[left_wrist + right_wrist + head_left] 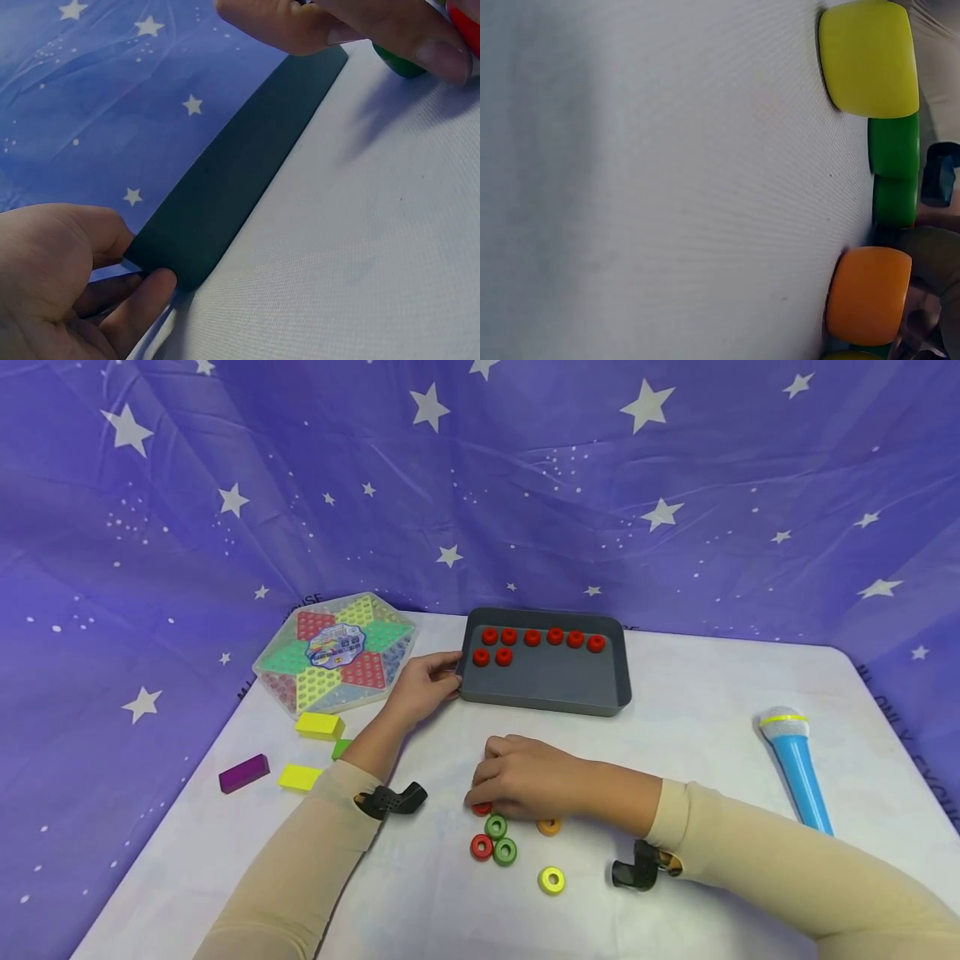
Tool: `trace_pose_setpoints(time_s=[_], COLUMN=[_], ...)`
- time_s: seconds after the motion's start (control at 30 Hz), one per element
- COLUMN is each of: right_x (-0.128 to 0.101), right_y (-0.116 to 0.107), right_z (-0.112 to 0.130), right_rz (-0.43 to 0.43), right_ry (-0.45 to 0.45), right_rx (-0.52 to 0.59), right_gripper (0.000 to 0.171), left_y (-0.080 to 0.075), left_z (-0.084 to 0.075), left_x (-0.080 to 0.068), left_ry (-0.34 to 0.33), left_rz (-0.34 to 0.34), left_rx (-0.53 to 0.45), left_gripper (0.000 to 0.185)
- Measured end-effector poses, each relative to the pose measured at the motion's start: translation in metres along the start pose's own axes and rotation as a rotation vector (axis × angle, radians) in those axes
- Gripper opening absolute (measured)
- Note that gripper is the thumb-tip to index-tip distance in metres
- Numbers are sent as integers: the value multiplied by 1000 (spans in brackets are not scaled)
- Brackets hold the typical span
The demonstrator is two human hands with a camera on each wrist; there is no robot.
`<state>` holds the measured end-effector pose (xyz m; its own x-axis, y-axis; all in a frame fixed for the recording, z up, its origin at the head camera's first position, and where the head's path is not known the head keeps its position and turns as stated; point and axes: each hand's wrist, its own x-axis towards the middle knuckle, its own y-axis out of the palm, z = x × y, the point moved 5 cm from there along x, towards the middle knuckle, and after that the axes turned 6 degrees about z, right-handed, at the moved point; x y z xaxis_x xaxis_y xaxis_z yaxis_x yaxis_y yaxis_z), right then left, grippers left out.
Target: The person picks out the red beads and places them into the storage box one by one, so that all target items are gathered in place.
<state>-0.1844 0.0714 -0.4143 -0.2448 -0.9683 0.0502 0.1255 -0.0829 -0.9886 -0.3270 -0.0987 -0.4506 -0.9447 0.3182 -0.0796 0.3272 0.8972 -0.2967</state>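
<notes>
My left hand (426,687) is at the left end of the grey tray (555,693), its thumb and fingers pinching the tray's corner, as the left wrist view shows. Two rows of red rings (532,638) sit in the tray. Over the loose rings on the table, my right hand (525,777) has curled fingers on a red ring (482,809), which they partly cover. Close by lie green rings (506,852), another red ring (482,847), an orange ring (549,827) and a yellow ring (552,881).
A hexagonal board-game box (337,652) lies at the back left. In front of it are yellow blocks (320,726), a green block (341,748) and a purple block (244,773). To the right is a blue toy microphone (799,768). A starry curtain (540,510) hangs behind the table.
</notes>
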Motion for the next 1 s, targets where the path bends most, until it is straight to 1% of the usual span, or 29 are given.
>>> trace_pose_setpoints(time_s=[0.1, 0.27, 0.5, 0.6, 0.7, 0.8, 1.0], right_x=[-1, -5, -11, -14, -19, -23, -30], right_y=[-1, -6, -24, -31, -37, -43, -54], right_z=[1, -2, -14, -23, -34, -45, -72], right_rz=[-3, -36, -34, -26, -12, 0, 1], right_ry=[0, 14, 57, 81, 129, 181, 252], right_rx=[-2, -2, 69, 108, 133, 121, 78], right_gripper=[27, 26, 26, 26, 26, 28, 30], left_y=[1, 2, 1, -1, -1, -1, 0], left_z=[0, 0, -1, 0, 0, 0, 0], left_x=[1, 0, -1, -2, -1, 0, 0], left_ry=[2, 0, -8, -10, -10, -9, -4], left_rz=[6, -1, -14, -18, -18, -13, -1], left_rx=[-4, -2, 2, 1, 3, -5, -24], left_gripper=[46, 46, 46, 46, 47, 47, 48])
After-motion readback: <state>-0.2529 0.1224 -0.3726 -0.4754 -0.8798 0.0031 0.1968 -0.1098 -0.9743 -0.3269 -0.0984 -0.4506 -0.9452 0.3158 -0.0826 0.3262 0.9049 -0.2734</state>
